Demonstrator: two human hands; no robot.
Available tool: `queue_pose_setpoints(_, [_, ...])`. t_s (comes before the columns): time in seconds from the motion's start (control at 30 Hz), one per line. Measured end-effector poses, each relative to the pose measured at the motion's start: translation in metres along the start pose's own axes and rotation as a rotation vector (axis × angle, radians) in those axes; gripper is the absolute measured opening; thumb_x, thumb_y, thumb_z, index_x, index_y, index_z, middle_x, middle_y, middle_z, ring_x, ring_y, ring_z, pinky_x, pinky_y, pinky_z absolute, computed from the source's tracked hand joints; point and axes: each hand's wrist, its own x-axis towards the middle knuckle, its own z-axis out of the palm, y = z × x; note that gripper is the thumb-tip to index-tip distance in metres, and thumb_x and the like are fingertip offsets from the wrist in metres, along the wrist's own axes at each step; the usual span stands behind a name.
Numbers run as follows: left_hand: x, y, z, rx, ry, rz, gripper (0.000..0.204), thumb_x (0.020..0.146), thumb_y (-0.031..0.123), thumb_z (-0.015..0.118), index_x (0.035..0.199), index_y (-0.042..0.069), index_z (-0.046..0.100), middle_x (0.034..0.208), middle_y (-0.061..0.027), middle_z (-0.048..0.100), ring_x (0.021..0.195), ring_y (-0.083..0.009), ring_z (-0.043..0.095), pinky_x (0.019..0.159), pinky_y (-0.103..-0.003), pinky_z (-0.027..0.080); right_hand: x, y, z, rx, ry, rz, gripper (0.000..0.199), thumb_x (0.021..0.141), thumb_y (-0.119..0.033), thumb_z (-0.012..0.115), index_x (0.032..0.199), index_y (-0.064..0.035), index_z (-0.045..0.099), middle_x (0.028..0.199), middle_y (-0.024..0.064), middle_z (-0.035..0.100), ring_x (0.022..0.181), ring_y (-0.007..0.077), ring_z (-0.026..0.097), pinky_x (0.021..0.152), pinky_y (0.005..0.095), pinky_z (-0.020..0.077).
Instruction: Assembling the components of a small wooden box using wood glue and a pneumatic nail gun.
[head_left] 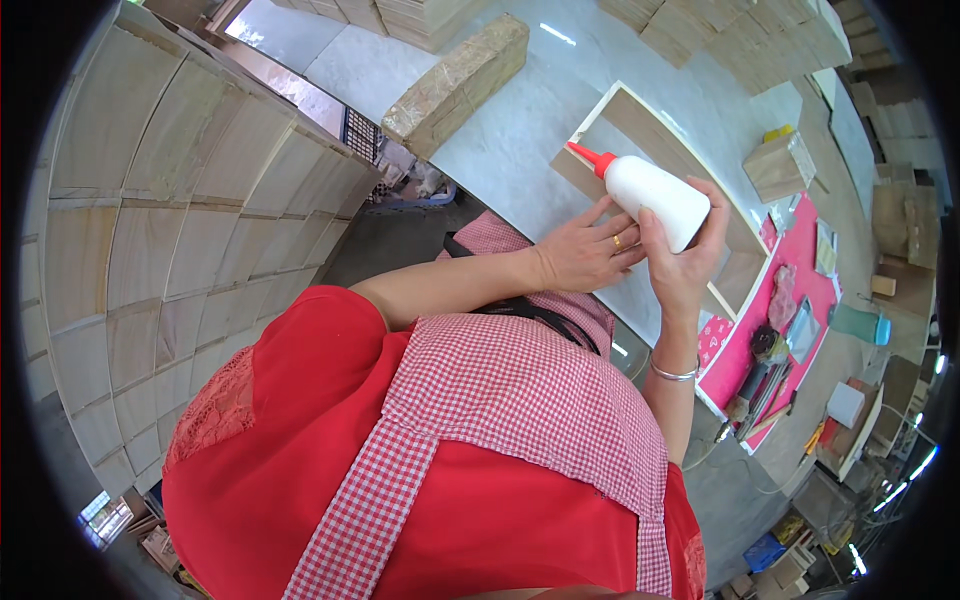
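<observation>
My right hand [690, 245] is closed around a white squeeze bottle [655, 198] with a red pointed nozzle, which tilts up to the left. Beneath the bottle lies a shallow wooden frame [735, 175], light in colour with white edges. My left hand [592, 250], a ring on one finger, reaches in from the left with its fingers stretched out. It is just below the bottle, by the frame's near side; the bottle covers part of the fingertips, and I cannot tell whether they touch it.
A long tape-wrapped block [455, 85] lies on the pale tabletop [490, 140]. Stacked wooden panels [200, 180] rise on my left. At right, a pink sheet [775, 320] carries tools, near a teal-capped bottle [860, 325] and a wooden block [780, 165].
</observation>
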Motion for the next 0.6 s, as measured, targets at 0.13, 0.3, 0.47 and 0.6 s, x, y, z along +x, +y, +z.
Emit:
queue_pose_setpoints(0.13, [0.0, 0.0, 0.0, 0.004, -0.005, 0.003, 0.055, 0.081, 0.033, 0.067, 0.131, 0.009, 0.059, 0.146, -0.0125, 0.047, 0.14, -0.0309, 0.039, 0.116, -0.057, 0.025, 0.004, -0.001, 0.002, -0.02, 0.017, -0.005, 0.059, 0.077, -0.009, 0.081, 0.125, -0.0011, 0.048, 0.115, 0.0108, 0.055, 0.103, 0.0193, 0.057, 0.088, 0.0319, 0.0496])
queue_pose_setpoints(0.3, [0.003, -0.001, -0.004, 0.046, 0.014, 0.017, 0.05, 0.082, 0.035, 0.068, 0.124, 0.011, 0.061, 0.143, -0.0113, 0.05, 0.139, -0.0284, 0.041, 0.115, -0.057, 0.027, 0.012, -0.001, 0.002, -0.107, 0.059, -0.043, 0.058, 0.077, -0.011, 0.082, 0.124, -0.0009, 0.049, 0.114, 0.0116, 0.056, 0.102, 0.0198, 0.058, 0.086, 0.0326, 0.0501])
queue_pose_setpoints(0.47, [0.006, 0.0, -0.009, -0.018, -0.012, -0.014, 0.062, 0.082, 0.031, 0.067, 0.14, 0.012, 0.052, 0.152, -0.0089, 0.043, 0.145, -0.0229, 0.034, 0.118, -0.053, 0.023, 0.028, 0.003, 0.004, -0.142, 0.102, -0.095, 0.055, 0.077, -0.013, 0.082, 0.122, -0.0015, 0.051, 0.111, 0.0119, 0.057, 0.099, 0.0205, 0.059, 0.084, 0.0331, 0.0505])
queue_pose_setpoints(0.6, [0.008, 0.001, -0.013, 0.004, -0.025, -0.016, 0.065, 0.082, 0.031, 0.067, 0.142, 0.012, 0.049, 0.152, -0.007, 0.043, 0.145, -0.0211, 0.034, 0.117, -0.051, 0.023, 0.042, 0.007, 0.006, -0.164, 0.142, -0.107, 0.055, 0.077, -0.014, 0.082, 0.121, -0.0022, 0.052, 0.106, 0.0122, 0.059, 0.094, 0.0212, 0.061, 0.081, 0.0335, 0.051])
